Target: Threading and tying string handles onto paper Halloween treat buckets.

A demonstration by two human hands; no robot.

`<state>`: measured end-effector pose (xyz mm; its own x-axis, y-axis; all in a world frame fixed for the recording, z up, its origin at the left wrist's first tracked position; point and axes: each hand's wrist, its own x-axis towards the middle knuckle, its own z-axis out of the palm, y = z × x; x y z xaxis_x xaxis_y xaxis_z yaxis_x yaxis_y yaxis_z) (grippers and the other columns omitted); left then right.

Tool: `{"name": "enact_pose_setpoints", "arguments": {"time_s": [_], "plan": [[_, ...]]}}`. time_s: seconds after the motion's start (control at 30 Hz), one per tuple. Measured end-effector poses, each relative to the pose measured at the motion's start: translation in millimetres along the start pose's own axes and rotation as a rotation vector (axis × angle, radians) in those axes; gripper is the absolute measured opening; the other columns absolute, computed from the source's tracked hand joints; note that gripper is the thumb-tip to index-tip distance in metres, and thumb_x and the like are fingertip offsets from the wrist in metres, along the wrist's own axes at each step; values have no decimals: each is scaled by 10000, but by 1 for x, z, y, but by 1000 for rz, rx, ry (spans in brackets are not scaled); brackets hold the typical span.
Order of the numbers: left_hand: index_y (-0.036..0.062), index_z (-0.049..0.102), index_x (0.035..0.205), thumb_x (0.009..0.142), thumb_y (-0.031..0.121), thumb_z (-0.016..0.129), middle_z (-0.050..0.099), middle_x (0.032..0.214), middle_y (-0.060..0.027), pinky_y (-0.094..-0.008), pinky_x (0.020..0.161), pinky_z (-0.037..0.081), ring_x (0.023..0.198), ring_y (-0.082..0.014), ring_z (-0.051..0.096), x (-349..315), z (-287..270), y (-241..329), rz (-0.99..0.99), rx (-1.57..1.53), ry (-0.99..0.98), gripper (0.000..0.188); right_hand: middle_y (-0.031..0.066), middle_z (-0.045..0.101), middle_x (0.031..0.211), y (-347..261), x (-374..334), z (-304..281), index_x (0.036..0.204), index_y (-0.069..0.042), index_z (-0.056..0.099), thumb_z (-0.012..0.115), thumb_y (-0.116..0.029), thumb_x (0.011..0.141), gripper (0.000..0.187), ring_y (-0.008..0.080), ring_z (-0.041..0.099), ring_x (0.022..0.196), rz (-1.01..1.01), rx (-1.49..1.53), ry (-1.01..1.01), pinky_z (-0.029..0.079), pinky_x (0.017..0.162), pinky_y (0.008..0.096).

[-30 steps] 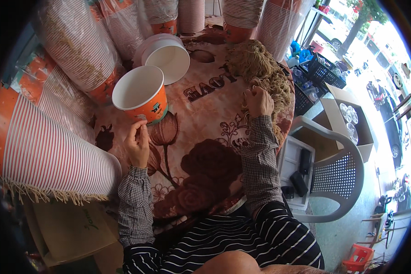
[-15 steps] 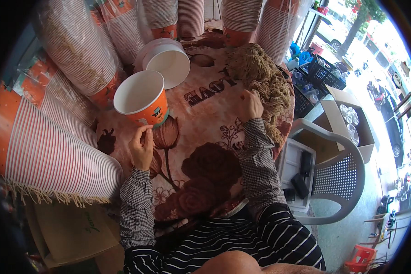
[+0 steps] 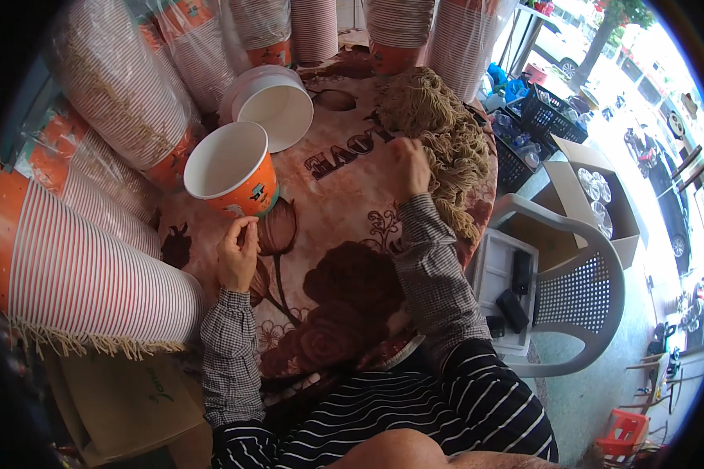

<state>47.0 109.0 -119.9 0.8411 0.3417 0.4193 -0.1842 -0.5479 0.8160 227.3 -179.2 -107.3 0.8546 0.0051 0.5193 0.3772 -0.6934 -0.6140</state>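
Since a moment ago my left hand [image 3: 237, 258] has slipped off the orange paper bucket [image 3: 231, 170] and now lies on the flowered cloth [image 3: 344, 281] just below it, fingers loosely curled, thumb tip close to the bucket's base, holding nothing. The bucket has hardly moved. My right hand [image 3: 409, 164] has stayed at the heap of tan string bundles [image 3: 438, 133], fingers bent into its near edge; I cannot tell whether they are pinching any strands.

The orange bucket lies tipped, its long axis slanting from the base near my left hand up and away to the left, the white mouth turned toward me, and I see nothing inside it. Just beyond it, away from my left hand, a white bucket [image 3: 272, 109] lies on its side too, mouth toward me, with nothing visible in it.

To the left of my left hand a long stack of red-striped cups [image 3: 86, 273] lies on its side. Right of my right arm, a white plastic chair [image 3: 571, 289] carries a tray with small dark things
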Motion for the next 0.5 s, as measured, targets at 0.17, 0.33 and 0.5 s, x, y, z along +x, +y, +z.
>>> {"name": "enact_pose_setpoints", "arguments": {"time_s": [0.17,0.33,0.5], "plan": [[36,649,1012,962,192,545,605,689,-25,-241,491,423,539,-77,549,1,5,0,31,7,-4,193,185,467,1309,42,23,-10,1272,-27,492,593,-166,887,421,344,487,1170,49,-136,338,420,991,422],[36,649,1011,960,198,548,608,692,-23,-241,491,432,552,-77,558,-1,3,2,-27,-15,-38,198,178,443,1322,45,23,-10,1297,-40,451,610,-218,873,487,355,536,1096,301,-38,175,457,932,439],[39,649,1011,959,203,548,604,687,-23,-243,495,439,554,-82,563,-3,1,0,-38,-16,-36,199,137,444,1232,35,17,-14,1168,-98,493,637,-167,847,360,328,569,991,392,-102,76,498,815,443]]}}
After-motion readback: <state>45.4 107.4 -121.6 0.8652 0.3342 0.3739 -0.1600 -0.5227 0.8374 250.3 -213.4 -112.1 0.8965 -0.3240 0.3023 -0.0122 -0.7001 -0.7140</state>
